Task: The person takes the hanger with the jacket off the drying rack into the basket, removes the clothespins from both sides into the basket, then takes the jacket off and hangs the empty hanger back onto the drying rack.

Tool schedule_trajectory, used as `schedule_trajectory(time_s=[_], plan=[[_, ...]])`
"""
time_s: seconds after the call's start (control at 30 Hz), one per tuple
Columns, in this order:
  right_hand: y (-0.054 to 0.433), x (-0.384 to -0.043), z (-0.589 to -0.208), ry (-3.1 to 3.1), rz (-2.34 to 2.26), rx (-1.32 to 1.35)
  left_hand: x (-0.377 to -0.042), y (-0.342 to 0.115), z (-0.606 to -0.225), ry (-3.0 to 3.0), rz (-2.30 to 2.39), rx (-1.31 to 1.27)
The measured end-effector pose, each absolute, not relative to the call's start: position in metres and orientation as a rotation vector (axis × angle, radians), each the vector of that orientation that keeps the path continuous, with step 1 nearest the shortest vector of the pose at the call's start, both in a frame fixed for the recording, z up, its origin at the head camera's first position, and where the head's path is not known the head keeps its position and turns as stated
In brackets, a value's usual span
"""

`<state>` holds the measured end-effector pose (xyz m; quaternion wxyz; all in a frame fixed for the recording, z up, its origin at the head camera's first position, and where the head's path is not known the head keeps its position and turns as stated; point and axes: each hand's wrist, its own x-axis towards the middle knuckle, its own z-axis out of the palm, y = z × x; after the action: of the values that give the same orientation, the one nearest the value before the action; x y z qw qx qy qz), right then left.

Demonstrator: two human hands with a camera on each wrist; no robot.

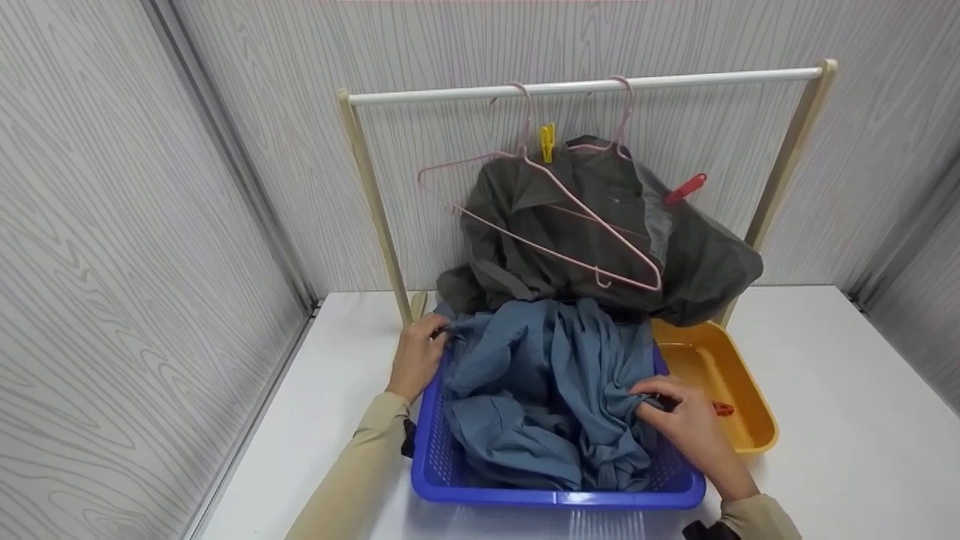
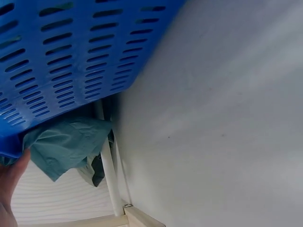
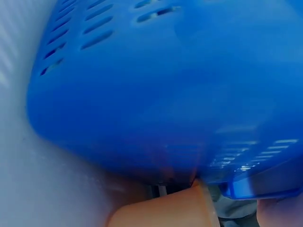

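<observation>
A blue garment [image 1: 521, 352] lies bunched in a blue plastic basket [image 1: 487, 495] with slotted walls. My left hand [image 1: 420, 356] pinches the garment's edge at the basket's back left corner. On the right side, my right hand [image 1: 686, 420] pinches a gathered fold between thumb and fingers. The left wrist view shows part of the garment [image 2: 66, 142] hanging past the basket's rim, beside my thumb. Most of the right wrist view is the basket's outer wall [image 3: 156, 104], with little of the right hand showing.
Behind the basket stands a rack with a white rail [image 1: 720, 78] and wooden posts. An unladen pink hanger [image 1: 559, 180] hangs before a dark garment [image 1: 525, 247], with yellow [image 1: 547, 142] and red [image 1: 686, 187] clothespins nearby. A yellow tray [image 1: 757, 412] sits to the right.
</observation>
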<state>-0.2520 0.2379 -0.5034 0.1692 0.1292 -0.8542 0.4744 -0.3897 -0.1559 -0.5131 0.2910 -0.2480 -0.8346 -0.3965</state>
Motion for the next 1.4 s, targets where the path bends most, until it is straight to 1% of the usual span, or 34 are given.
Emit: schedule_trajectory(time_s=[0.2, 0.33, 0.47, 0.57, 0.77, 1.03, 1.2, 1.4], plan=[[0.238, -0.256, -0.507, -2.48, 1.232, 0.359, -0.388, -0.156, -0.514, -2.127, -1.094, -0.67], [0.236, -0.256, -0.506, -2.502, 1.184, 0.322, -0.383, -0.155, -0.512, -2.101, -1.217, -0.67], [0.233, -0.257, -0.504, -2.483, 1.168, 0.306, -0.377, -0.152, -0.505, -2.104, -1.363, -0.726], [0.233, -0.258, -0.504, -2.478, 1.16, 0.3, -0.366, -0.151, -0.498, -2.117, -1.436, -0.803], [0.235, -0.258, -0.505, -2.501, 1.16, 0.271, -0.326, -0.154, -0.472, -2.259, -1.481, -0.935], [0.238, -0.258, -0.505, -2.493, 1.166, 0.268, -0.318, -0.165, -0.498, -2.322, -1.376, -1.043], [0.239, -0.258, -0.507, -2.488, 1.195, 0.265, -0.304, -0.169, -0.502, -2.29, -1.295, -1.133], [0.238, -0.257, -0.507, -2.475, 1.226, 0.268, -0.291, -0.172, -0.501, -2.303, -1.142, -1.302]])
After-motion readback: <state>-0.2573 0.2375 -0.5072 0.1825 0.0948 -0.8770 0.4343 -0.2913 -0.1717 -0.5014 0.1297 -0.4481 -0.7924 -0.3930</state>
